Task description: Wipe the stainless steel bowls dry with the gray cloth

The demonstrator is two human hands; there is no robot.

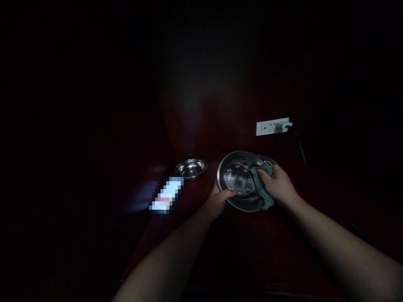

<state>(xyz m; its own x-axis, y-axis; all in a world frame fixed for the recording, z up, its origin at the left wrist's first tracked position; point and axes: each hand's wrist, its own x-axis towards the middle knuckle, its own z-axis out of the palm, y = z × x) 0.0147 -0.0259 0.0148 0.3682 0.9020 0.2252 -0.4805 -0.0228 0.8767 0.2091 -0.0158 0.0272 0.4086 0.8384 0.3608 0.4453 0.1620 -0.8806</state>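
Observation:
A shiny metal bowl (238,178) is held tilted, its inside facing me. My left hand (220,198) grips its lower left rim, thumb inside and fingers hidden behind. A grey-green cloth (262,188) is bunched in my right hand (277,182), which presses it over the bowl's right rim. Behind the bowl, at upper right, shows part of another metal rim (269,160), mostly hidden. To the left, a smaller, shallow metal bowl (191,169) sits on the dark red surface, apart from both hands.
A lit, blurred-out phone-like screen (167,195) stands left of my left arm, a thin cable below it. A white wall socket (272,126) with a plug and a dark cord (301,149) is at upper right. The surroundings are very dark.

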